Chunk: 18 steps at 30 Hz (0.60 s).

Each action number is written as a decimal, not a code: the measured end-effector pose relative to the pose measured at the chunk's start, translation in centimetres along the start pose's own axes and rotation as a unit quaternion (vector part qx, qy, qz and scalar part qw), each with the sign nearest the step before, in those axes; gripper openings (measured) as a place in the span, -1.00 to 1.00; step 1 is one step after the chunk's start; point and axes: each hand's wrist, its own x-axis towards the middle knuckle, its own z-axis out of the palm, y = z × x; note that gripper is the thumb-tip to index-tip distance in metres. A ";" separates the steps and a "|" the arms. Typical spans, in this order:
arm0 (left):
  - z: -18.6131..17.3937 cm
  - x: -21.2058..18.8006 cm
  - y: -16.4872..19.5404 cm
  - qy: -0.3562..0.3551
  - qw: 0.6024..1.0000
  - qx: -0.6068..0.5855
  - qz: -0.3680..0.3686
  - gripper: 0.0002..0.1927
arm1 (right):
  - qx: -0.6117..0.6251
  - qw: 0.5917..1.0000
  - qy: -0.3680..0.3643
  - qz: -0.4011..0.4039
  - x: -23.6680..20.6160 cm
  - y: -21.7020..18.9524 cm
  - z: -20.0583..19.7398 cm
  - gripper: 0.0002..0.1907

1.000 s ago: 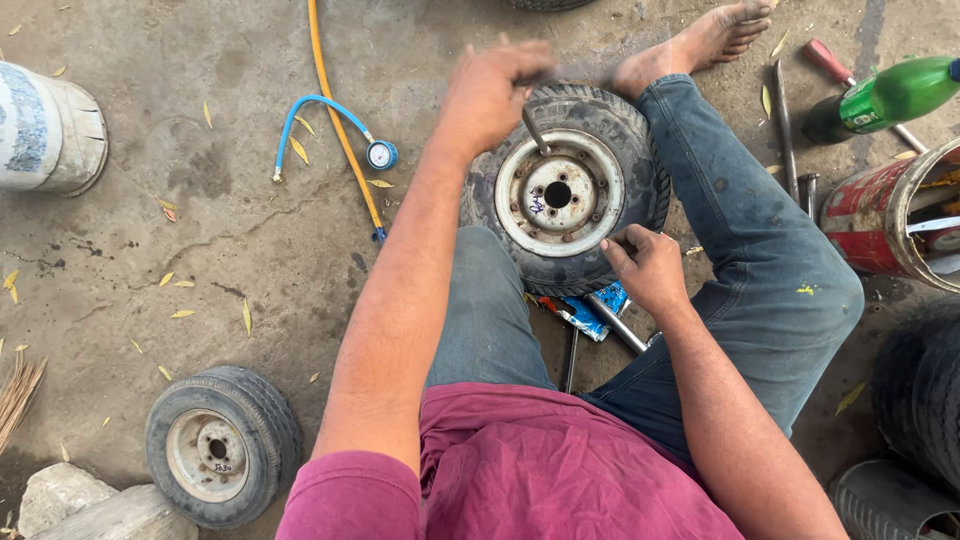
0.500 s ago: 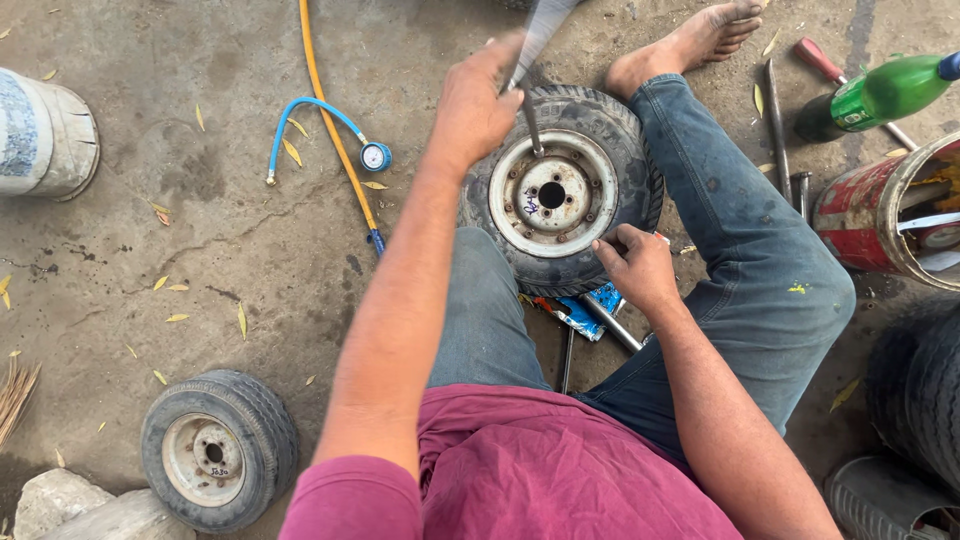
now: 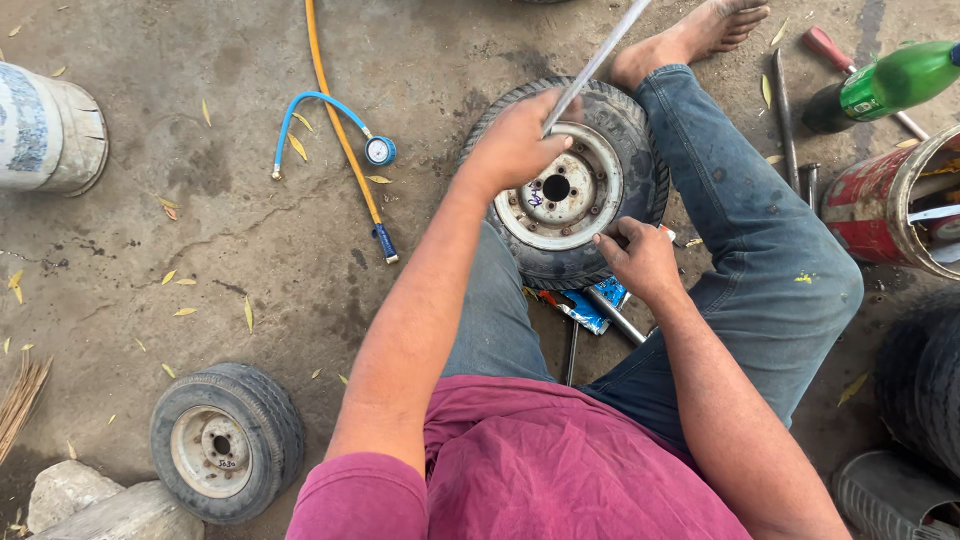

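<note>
The left hand grasps a metal bar, now raised and tilted far-right, no longer low at the rim. The right hand still presses the tyre between the legs; its grip I cannot tell.

— What's the ground like?
— Grey concrete floor, cracked, stained and strewn with dry yellow leaves, in soft, even daylight.
— And around the edges?
— Pale stones at the bottom left corner, straw-like stalks at the left edge. No walls or windows show.
</note>
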 end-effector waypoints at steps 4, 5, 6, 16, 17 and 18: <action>-1.0 -1.9 -0.3 -0.034 0.960 -0.224 -0.167 -0.82 | 0.015 1.000 0.007 0.000 -0.3 0.1 -0.1 -0.72; -1.3 -2.8 -0.4 0.001 0.948 -0.231 -0.217 -0.85 | 0.027 1.000 0.013 -0.001 -0.4 0.1 -0.2 -0.73; -1.8 -3.8 -0.4 0.036 0.942 -0.251 -0.219 -0.86 | 0.037 0.999 0.018 -0.003 -0.6 0.2 -0.3 -0.74; -4.6 -10.7 0.1 0.186 0.870 -0.381 -0.253 -0.77 | 0.027 1.000 0.003 -0.009 -0.4 -0.6 -0.5 -0.72; -4.5 -10.7 0.3 0.186 0.870 -0.380 -0.255 -0.76 | 0.027 1.000 0.004 -0.012 -0.5 -0.7 -0.5 -0.72; -4.4 -10.5 0.5 0.193 0.870 -0.381 -0.245 -0.76 | 0.027 0.999 0.005 -0.016 -0.5 -0.7 -0.5 -0.72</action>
